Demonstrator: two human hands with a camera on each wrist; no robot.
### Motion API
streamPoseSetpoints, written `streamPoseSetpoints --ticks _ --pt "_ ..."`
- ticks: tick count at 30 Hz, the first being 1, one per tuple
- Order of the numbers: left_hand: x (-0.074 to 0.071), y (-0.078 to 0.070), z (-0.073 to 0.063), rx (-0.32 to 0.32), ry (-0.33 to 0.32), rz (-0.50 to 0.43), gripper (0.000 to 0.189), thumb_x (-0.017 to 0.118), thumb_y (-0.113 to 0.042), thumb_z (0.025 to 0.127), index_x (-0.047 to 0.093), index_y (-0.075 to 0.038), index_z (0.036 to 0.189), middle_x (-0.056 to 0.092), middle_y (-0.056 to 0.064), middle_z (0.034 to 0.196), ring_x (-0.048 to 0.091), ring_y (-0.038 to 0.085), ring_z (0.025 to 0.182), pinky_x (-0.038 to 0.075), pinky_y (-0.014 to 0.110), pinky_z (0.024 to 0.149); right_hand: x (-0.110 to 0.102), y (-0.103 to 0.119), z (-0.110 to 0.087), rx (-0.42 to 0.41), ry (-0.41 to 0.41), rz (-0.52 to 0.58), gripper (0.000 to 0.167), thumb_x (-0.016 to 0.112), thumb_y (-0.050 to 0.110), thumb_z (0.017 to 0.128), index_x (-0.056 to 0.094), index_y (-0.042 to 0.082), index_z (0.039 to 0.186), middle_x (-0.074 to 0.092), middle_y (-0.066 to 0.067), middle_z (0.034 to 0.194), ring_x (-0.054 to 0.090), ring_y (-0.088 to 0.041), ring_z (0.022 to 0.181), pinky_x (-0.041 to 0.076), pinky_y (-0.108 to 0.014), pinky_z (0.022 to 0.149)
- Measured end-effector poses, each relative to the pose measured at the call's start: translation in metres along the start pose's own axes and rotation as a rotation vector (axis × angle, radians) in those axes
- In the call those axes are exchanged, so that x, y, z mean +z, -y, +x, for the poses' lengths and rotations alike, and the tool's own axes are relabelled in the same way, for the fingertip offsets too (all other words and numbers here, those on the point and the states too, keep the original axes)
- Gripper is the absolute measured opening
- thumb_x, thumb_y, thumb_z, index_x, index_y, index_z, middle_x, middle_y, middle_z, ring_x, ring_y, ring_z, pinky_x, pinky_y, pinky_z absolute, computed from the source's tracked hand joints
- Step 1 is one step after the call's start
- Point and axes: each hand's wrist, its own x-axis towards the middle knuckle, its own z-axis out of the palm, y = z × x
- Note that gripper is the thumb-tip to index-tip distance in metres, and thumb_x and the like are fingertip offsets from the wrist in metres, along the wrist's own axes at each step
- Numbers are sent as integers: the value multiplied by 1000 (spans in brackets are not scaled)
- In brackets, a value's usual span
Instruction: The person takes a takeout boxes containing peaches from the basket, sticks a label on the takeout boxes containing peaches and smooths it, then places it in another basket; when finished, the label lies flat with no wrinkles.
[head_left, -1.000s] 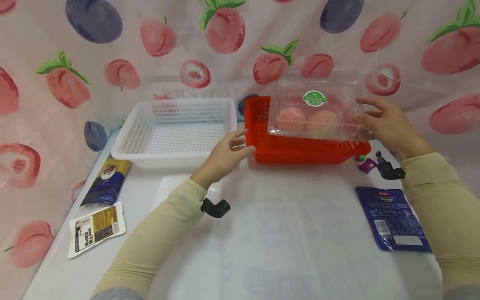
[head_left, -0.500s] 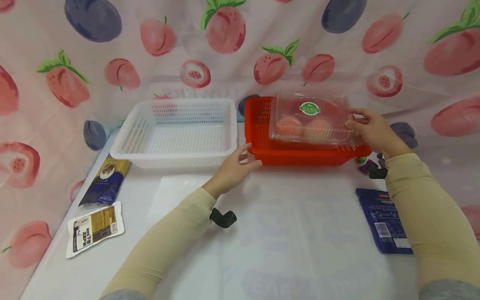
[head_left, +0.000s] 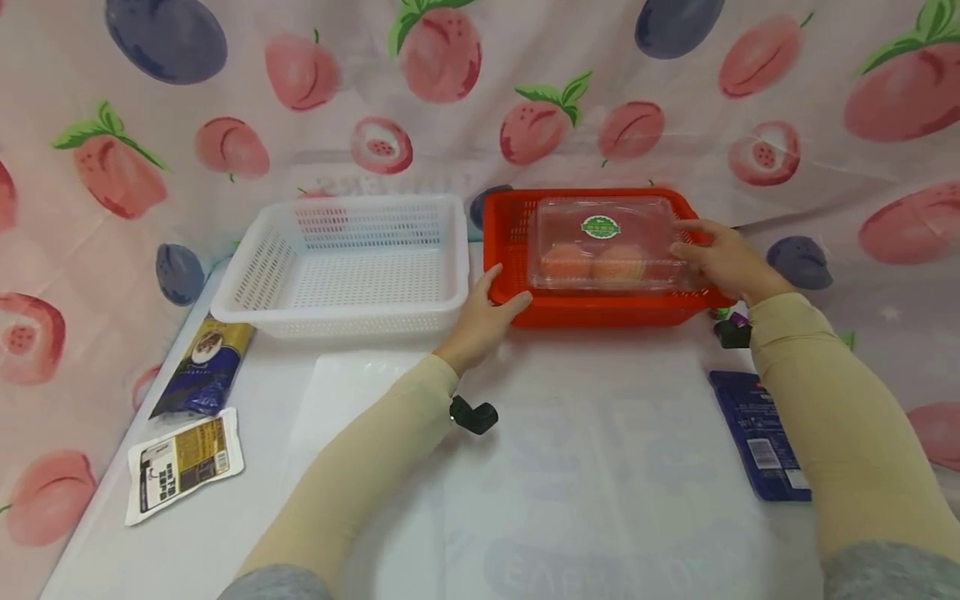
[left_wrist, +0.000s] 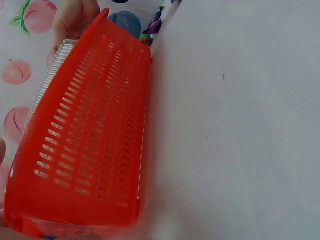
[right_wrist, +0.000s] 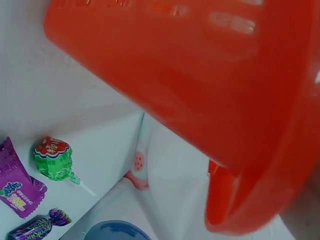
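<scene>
A clear plastic clamshell fruit box with a green label and round peach-coloured fruit inside sits in the top of the red basket. My right hand grips the box's right end, its fingertips and thumb on the lid edge. At the basket's left front corner, my left hand holds the rim, with thumb and index finger either side of the corner. The left wrist view shows the slotted front wall of the basket, and the right hand past its far end. The basket's right end fills the right wrist view, hiding the box there.
A white basket stands left of the red one. Blue-gold and white-brown packets lie at the left. A dark blue pouch lies right, partly under the sleeve. A green lollipop and purple sweets lie beside the red basket.
My right hand has lowered the fruit box into the red basket, moving left and down with it. My left hand has moved right onto the basket's corner.
</scene>
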Motion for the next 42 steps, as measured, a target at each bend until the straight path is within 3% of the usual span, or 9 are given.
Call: streamPoseSetpoints --ticks 6,13,19,24,31,35,42 --pt "3 0 9 8 -39 11 76 65 -46 95 26 -31 159 29 1 160 30 25 143 35 53 111 4 0 5 35 21 34 68 56 36 103 26 13 159 51 -13 113 64 -17 74 59 -31 71" --pt "4 1 13 24 -52 63 74 65 -42 96 29 -27 158 30 3 160 29 26 144 29 52 114 10 1 9 57 55 17 70 56 39 102 26 14 160 41 -18 133 58 -19 90 58 -29 74" --pt "4 0 10 13 -14 35 75 66 -42 95 27 -27 158 29 4 160 30 26 143 34 51 112 9 -2 13 78 77 4 74 54 44 102 20 18 161 42 -20 135 62 -19 85 58 -31 77" --pt "5 -1 9 24 -20 26 75 66 -38 96 26 -26 158 29 5 160 30 26 142 36 50 111 7 -2 15 68 136 -51 79 51 50 102 9 21 163 39 -22 141 57 -31 102 57 -34 84" --pt "5 -2 7 22 -48 59 75 66 -39 96 27 -25 159 31 3 160 31 26 143 34 49 112 8 -1 13 80 176 -71 83 52 49 102 6 17 162 35 -24 147 49 -41 120 50 -44 98" --pt "4 -4 5 21 -49 70 76 66 -39 96 27 -24 159 32 3 160 31 26 143 34 49 113 9 -2 14 84 178 -70 83 53 49 102 6 18 162 32 -25 149 46 -44 123 45 -51 103" --pt "4 -2 2 15 -36 62 78 66 -41 95 25 -26 160 31 4 160 31 26 143 37 50 110 10 -4 14 102 157 -83 82 53 48 102 7 18 162 33 -26 147 44 -42 122 43 -53 104"
